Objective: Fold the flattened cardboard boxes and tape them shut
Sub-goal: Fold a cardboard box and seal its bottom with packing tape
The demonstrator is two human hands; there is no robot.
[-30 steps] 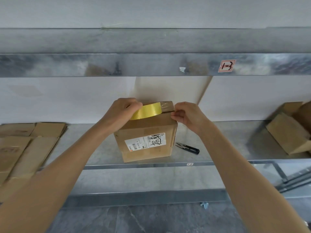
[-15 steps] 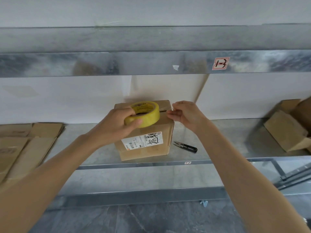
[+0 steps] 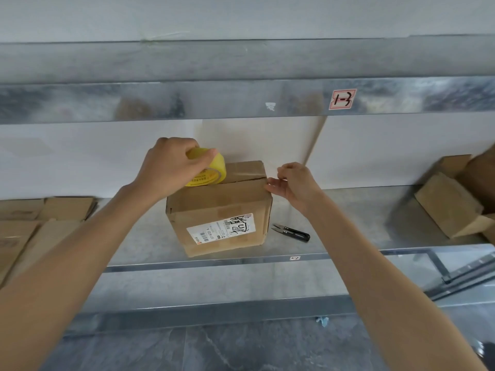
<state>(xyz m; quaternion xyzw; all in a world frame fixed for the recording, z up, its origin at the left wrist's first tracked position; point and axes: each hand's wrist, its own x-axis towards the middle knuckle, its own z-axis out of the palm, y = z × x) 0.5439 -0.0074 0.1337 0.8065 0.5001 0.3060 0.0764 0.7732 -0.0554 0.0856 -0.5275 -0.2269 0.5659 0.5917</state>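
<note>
We're gripping the tape roll (image 3: 215,167) w/ left hand (image 3: 171,167) atop the box (image 3: 222,204), right hand (image 3: 294,183) loosely curled, fingertips touching its top-right edge.

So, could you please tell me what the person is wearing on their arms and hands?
Nothing that shows. The left hand and the right hand are bare, with no gloves, rings or wristwatch in view. The left forearm and the right forearm are uncovered all the way to the picture's lower edge, so no sleeve appears.
</note>
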